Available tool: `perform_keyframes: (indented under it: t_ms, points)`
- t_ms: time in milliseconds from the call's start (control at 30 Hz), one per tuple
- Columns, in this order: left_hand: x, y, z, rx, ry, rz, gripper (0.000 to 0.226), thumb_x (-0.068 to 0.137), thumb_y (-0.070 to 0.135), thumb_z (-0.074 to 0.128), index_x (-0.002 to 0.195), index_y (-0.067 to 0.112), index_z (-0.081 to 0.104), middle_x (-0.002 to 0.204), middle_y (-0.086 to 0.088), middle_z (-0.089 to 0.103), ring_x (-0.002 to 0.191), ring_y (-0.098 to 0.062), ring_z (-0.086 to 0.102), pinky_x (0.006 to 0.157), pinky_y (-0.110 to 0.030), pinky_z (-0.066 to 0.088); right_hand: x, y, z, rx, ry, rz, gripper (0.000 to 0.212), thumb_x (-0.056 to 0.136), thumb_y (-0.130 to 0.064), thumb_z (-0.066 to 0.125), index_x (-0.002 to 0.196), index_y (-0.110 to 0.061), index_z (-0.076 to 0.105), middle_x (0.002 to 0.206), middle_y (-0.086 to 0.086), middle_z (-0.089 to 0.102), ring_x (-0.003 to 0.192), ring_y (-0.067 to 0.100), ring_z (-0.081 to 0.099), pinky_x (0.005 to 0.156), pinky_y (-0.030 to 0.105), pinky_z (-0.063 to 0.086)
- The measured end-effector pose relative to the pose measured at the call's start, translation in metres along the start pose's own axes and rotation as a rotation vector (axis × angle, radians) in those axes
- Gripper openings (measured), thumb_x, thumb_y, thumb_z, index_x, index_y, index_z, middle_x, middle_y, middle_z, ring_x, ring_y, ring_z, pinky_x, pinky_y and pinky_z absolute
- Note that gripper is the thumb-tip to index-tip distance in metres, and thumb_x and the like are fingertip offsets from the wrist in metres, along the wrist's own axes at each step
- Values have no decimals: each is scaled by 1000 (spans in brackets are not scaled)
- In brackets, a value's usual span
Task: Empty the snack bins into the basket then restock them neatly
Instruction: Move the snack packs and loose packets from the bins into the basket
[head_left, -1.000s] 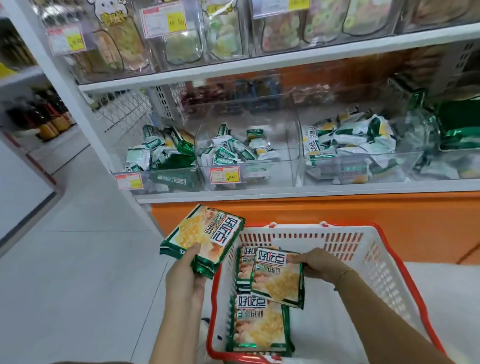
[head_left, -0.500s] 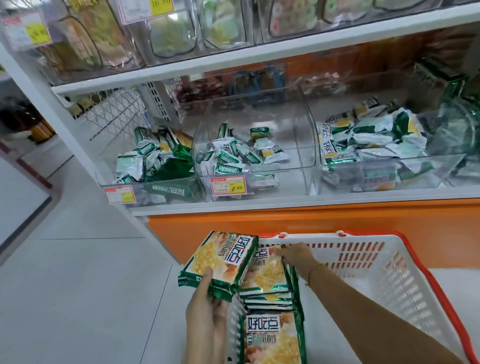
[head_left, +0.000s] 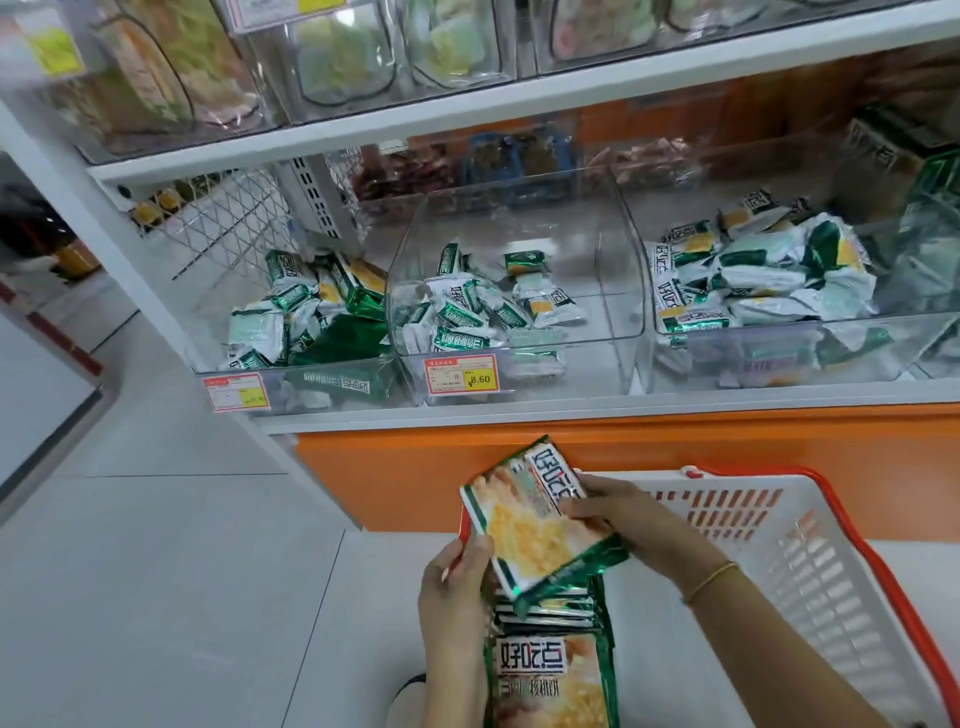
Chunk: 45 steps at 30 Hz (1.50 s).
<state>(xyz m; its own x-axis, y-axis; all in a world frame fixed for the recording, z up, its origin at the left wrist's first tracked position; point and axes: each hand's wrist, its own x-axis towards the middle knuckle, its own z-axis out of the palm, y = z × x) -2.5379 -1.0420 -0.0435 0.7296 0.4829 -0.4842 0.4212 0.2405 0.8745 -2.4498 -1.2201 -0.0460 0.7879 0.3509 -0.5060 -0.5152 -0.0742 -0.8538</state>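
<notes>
Both hands clamped on snack packet (head_left: 540, 525): left hand (head_left: 457, 582) at lower edge, right hand (head_left: 618, 514) at top, over basket (head_left: 810, 545) (more packets (head_left: 550, 670) stacked beneath)

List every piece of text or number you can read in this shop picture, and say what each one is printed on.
"好吃点": large pack in the basket.
"好吃点": pack held in both hands, seen tilted.
"8.60": yellow part of the price tag on the middle clear bin.
Left bin's price tag: too blurred to read.
Smaller line under the brand on the large pack: too unclear to read surely.
Top-shelf tags: blurred.
</notes>
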Motion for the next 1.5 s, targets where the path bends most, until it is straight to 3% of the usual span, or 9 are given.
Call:
perform_keyframes:
  t_ms: [167,433,567,800,933,1067,1133,1300,1500]
  points:
    - [12,-21,-11,815,42,208,49,84,26,67,128,12,50,113,-4,58,103,-21,55,93,-34,47,29,-23,-7,-801,-200,-7,24,84,-25,70,107,-20,72,91,3,72,69,8,57,67,20,44]
    - [19,-26,-11,1032,21,275,51,90,30,57,138,24,41,126,-1,48,118,-20,44,95,-26,40,77,-30,21,-974,-132,-58,28,81,-27,74,107,-16,73,98,1,72,77,11,56,64,21,42]
    - [17,-32,-6,1029,-92,323,78,81,29,70,146,24,27,143,3,28,134,-15,30,104,-24,35,76,-10,13,-942,165,-161,16,83,-30,71,92,-18,74,88,-3,71,74,8,60,58,13,45]
    - [37,-41,13,1109,-69,451,80,84,24,69,148,20,21,155,3,20,142,-12,23,111,-18,27,51,-8,26,-1063,277,-366,20,93,-25,58,106,-19,72,107,-7,70,96,6,63,97,18,44]
    - [43,-14,15,1118,-114,394,61,83,20,67,138,23,40,134,4,45,120,-16,49,86,-25,47,23,-47,49,-1224,110,-540,23,96,-29,52,105,-21,72,105,-7,71,92,7,62,88,25,48]
    - [42,62,3,886,-206,343,1,83,21,67,82,20,66,78,3,67,76,-17,64,60,-19,48,-15,-104,68,-1083,226,-996,14,89,-26,60,90,-20,73,82,-8,67,70,6,58,68,21,49]
    - [38,118,-9,640,-61,462,22,86,21,64,66,14,66,62,-1,66,65,-24,65,67,-30,54,-21,-139,74,-956,295,-1099,12,88,-24,62,89,-18,72,80,-8,66,69,6,57,66,16,45]
    - [66,248,-32,387,188,719,27,89,23,57,67,9,63,61,-4,65,58,-17,62,71,-34,52,20,-218,88,-1126,366,-967,20,94,-26,55,109,-18,66,105,-1,65,94,10,55,79,19,38]
    - [155,298,-16,569,66,422,30,84,27,68,99,1,63,102,-20,65,94,-32,63,88,-39,51,77,-230,104,-1095,337,-697,42,95,-32,55,134,-17,54,130,7,58,104,20,61,84,24,44]
